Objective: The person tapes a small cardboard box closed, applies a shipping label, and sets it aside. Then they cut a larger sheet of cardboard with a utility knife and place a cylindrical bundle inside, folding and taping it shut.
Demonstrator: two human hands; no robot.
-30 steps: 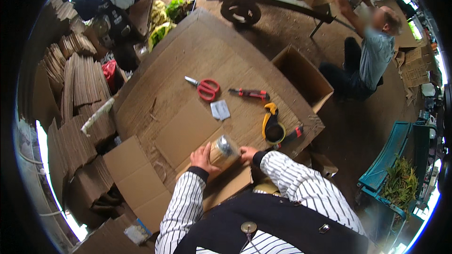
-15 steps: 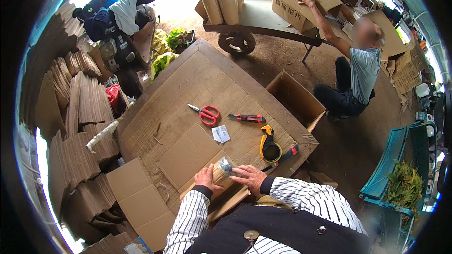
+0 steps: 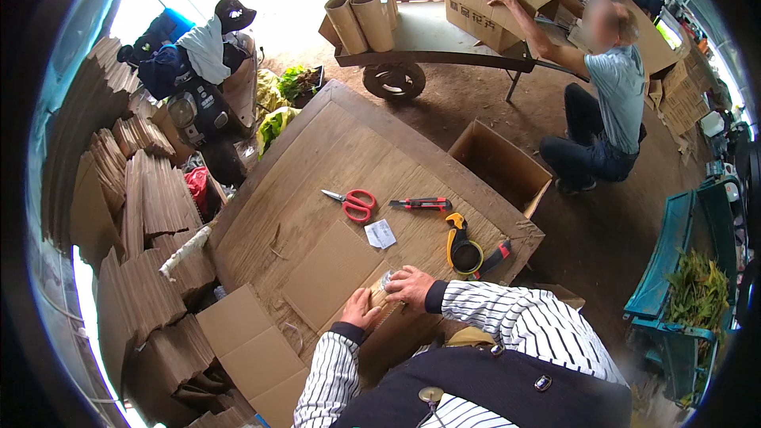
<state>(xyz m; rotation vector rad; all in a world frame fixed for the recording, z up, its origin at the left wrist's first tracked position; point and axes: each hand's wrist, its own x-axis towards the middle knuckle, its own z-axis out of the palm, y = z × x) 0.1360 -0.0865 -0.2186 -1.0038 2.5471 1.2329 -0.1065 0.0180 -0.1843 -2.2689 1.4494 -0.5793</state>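
At the table's near edge, my left hand (image 3: 361,309) is closed with bent fingers against the side of a tan bundle (image 3: 380,298). My right hand (image 3: 410,287) wraps over its other side. A silvery, clear-looking end (image 3: 386,278) peeks out beside the right fingers; the rest is mostly covered, so its kind is unclear. Beneath and around the hands lies an unfolded cardboard box (image 3: 330,273). Farther up are red-handled scissors (image 3: 358,205), a red and black utility knife (image 3: 422,204), a white paper slip (image 3: 380,234) and a yellow-black tape dispenser (image 3: 462,247).
Another red-black tool (image 3: 498,255) lies right of the dispenser. An open carton (image 3: 499,166) stands beyond the table (image 3: 317,123). Flattened cardboard stacks (image 3: 158,198) crowd the left. A crouching person (image 3: 614,103) handles a large box (image 3: 483,0) on a cart bearing cardboard tubes (image 3: 371,20).
My right hand now covers more of the bundle, and less of its silvery end shows. Both hands stay close together. The whole view has shifted slightly; the other person still holds the large box.
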